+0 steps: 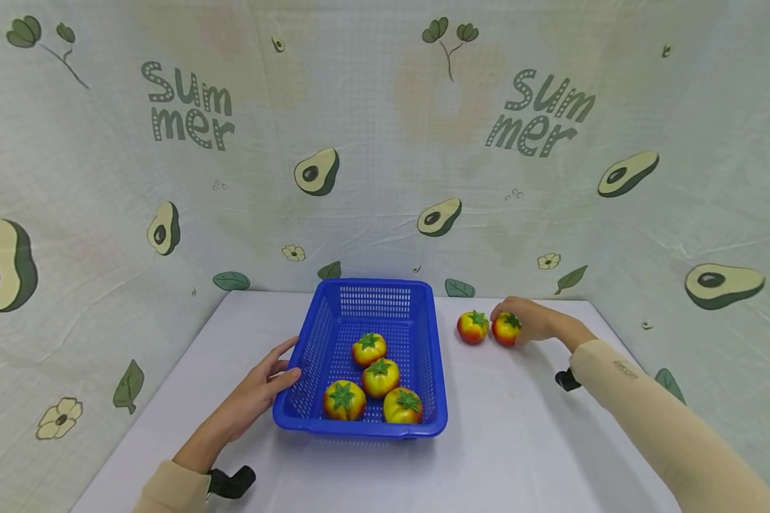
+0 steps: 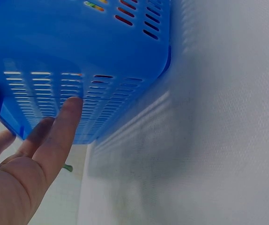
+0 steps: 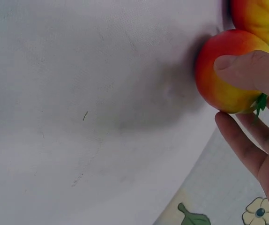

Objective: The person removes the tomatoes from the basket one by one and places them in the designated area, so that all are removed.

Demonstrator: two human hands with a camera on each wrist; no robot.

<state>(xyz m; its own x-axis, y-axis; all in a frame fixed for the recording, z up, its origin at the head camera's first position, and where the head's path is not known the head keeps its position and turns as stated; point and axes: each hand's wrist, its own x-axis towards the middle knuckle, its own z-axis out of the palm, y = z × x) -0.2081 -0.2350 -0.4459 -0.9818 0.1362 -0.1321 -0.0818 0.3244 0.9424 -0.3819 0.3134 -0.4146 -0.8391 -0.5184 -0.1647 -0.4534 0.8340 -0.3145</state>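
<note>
A person's left hand [image 1: 266, 388] rests at the side of a blue plastic basket [image 1: 366, 428], thumb on the rim; it does not clench. The left wrist view shows what the head view hides: a straight finger [image 2: 62, 131] touching the slotted outer wall. Four red-and-yellow tomatoes [image 1: 380, 377] with green leafy tops lie in the basket, mostly toward its near end. Farther off, to the right, the right hand [image 1: 532, 319] grasps a fifth tomato [image 1: 504, 331]; only the right wrist view reveals the thumb [image 3: 247, 68] laid across it. A sixth tomato [image 1: 472, 329] sits just beside, nearer the basket. The tabletop [image 1: 507, 427] is white; the right wrist view picks out a short dark strand [image 3: 85, 115] there. Behind hangs pale cloth [image 1: 372, 92] printed with avocados, leaves, flowers and "summer".
</note>
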